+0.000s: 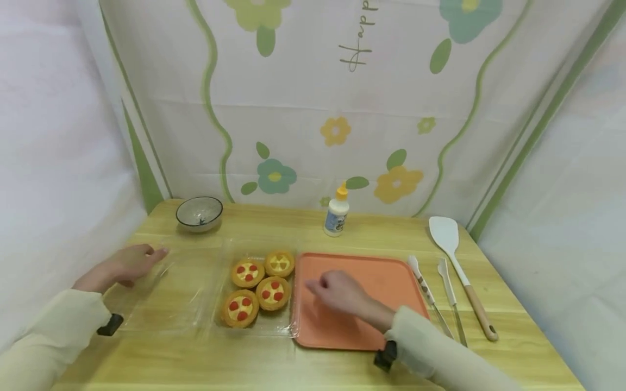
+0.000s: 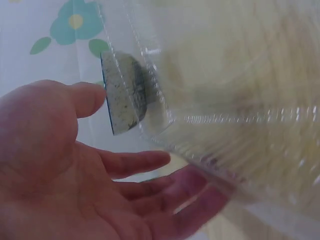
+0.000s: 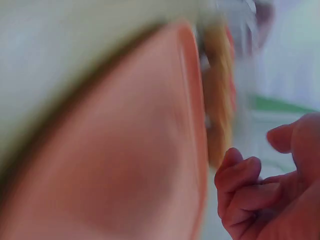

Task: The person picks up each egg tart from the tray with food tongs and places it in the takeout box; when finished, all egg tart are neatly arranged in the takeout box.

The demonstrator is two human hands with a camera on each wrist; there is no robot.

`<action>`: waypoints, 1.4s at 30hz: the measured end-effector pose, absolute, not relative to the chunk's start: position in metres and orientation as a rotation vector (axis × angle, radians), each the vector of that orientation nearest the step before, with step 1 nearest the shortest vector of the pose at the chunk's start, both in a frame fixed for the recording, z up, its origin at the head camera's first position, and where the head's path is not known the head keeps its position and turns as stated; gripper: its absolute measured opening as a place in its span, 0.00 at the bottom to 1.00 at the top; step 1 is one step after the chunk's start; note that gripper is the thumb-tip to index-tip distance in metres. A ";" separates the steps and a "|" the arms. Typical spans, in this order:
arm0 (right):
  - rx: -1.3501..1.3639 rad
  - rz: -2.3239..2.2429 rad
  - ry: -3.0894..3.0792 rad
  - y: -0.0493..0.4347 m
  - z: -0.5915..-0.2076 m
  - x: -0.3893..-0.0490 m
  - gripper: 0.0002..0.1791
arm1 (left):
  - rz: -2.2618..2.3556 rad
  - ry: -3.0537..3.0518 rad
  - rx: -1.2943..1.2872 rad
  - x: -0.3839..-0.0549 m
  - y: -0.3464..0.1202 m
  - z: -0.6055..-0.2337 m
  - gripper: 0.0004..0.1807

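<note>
A clear plastic clamshell box lies unfolded on the table, its lid (image 1: 181, 309) on the left and its base (image 1: 266, 329) on the right. Several egg tarts (image 1: 272, 293) sit in the base, most with red dots on top. My left hand (image 1: 134, 263) is at the lid's left edge; its fingertips (image 2: 192, 182) overlap that edge in the left wrist view, thumb apart. Over the orange tray (image 1: 381, 277) hovers my right hand (image 1: 339, 292), holding nothing. Its fingers (image 3: 242, 175) are loosely curled beside the tray's rim in the right wrist view.
Behind the lid stands a bowl (image 1: 199, 214) with a dark rim. A white bottle (image 1: 336, 214) with an orange tip is at the back. Right of the tray lie tongs (image 1: 452, 296) and a white spatula (image 1: 445, 233) with a wooden handle. Fabric walls surround the table.
</note>
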State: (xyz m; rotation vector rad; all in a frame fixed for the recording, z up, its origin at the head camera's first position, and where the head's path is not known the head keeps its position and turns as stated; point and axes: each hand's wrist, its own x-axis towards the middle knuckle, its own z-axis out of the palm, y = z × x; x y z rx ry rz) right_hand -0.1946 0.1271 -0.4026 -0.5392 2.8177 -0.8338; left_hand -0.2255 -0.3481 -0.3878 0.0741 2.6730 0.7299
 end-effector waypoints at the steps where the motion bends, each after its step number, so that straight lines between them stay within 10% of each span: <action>1: -0.540 -0.854 2.783 0.117 -0.408 -0.193 0.27 | 0.763 2.655 0.071 -0.226 -0.346 -0.389 0.45; 10: -0.635 -0.992 2.790 0.092 -0.424 -0.186 0.25 | 1.173 2.411 0.022 -0.224 -0.363 -0.367 0.35; 21: -0.627 -0.963 2.824 0.095 -0.427 -0.189 0.23 | 1.346 2.436 0.769 -0.197 -0.311 -0.279 0.25; 30: -0.715 -0.954 2.871 0.088 -0.430 -0.185 0.23 | 0.643 2.993 1.199 -0.194 -0.178 -0.358 0.27; 42: -0.439 -1.203 2.650 0.101 -0.421 -0.222 0.20 | 0.407 3.136 1.343 -0.198 -0.164 -0.403 0.26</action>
